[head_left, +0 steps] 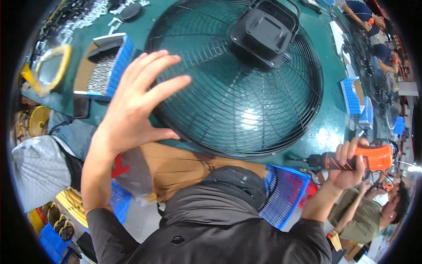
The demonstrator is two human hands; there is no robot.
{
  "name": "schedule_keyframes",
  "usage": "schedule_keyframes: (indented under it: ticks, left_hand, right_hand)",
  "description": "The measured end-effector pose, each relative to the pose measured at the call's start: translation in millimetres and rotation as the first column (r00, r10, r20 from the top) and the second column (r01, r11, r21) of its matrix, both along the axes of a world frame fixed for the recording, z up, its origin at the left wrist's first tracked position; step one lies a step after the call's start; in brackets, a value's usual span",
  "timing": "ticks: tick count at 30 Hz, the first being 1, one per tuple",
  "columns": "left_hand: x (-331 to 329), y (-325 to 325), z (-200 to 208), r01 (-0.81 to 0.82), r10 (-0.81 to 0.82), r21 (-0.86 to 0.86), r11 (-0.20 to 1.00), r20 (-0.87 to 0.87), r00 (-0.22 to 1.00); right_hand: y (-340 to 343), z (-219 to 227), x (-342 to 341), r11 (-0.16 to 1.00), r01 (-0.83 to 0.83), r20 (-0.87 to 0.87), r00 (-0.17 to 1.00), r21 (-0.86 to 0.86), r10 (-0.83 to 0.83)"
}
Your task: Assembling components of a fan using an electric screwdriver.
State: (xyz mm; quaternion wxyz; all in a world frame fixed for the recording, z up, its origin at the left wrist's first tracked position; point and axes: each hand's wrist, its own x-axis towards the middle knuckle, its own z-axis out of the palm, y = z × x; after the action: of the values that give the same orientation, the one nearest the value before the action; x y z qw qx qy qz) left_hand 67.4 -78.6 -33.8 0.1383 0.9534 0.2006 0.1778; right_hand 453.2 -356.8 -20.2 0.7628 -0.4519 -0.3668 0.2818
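Fan (251,60) on the green tabletop (324,134) seems stiff, heaviest at its motor, best lifted by its outer rim (314,107), with left hand (134,101) spread, empty, nearby and right hand (348,166) wrapped round an orange power driver (376,158).

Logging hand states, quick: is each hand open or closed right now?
Left hand: open, spread near the black fan guard.
Right hand: closed, holding an orange-and-black power tool.
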Motion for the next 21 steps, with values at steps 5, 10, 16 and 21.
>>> schedule_keyframes:
  ticks: [5, 10, 16, 21]
  left_hand:
    - [6, -7, -2, -0.002, -0.002, 0.075, 0.997, 0.046, 0.999]
    - [47, -60, -16, -0.108, 0.105, 0.134, 0.985, 0.026, 0.994]
    - [104, -114, -26, -0.114, 0.076, 0.243, 0.963, 0.164, 0.984]
    - [94, -74, -25, 0.006, -0.014, 0.154, 0.988, 0.047, 0.999]
  right_hand:
    - [-20, 1, 8, 0.999, 0.015, 0.007, 1.000, 0.037, -0.015]
    - [-23, 11, -4, 0.996, 0.084, 0.150, 0.985, 0.016, -0.086]
    - [-13, 11, -21, 0.986, 0.167, 0.320, 0.933, 0.019, -0.164]
    - [-10, 8, -34, 0.976, 0.219, 0.365, 0.909, -0.001, -0.203]
